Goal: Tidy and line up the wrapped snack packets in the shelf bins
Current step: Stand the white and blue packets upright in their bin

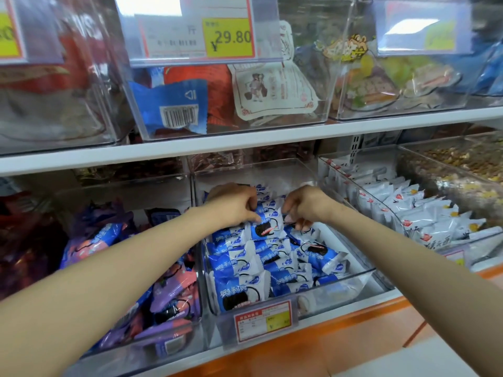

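Pinching grips: left hand [234, 204] and right hand [306, 206] nip opposite ends of one blue-and-white wrapped snack packet [265, 227], likely squaring it in the clear plastic bin [351, 278].

White shelf [340, 312], orange front, clear bins [356, 284] side by side

Both bare forearms reach forward, left hand [234, 206] and right hand [306, 208] close together, fingers curled downward.
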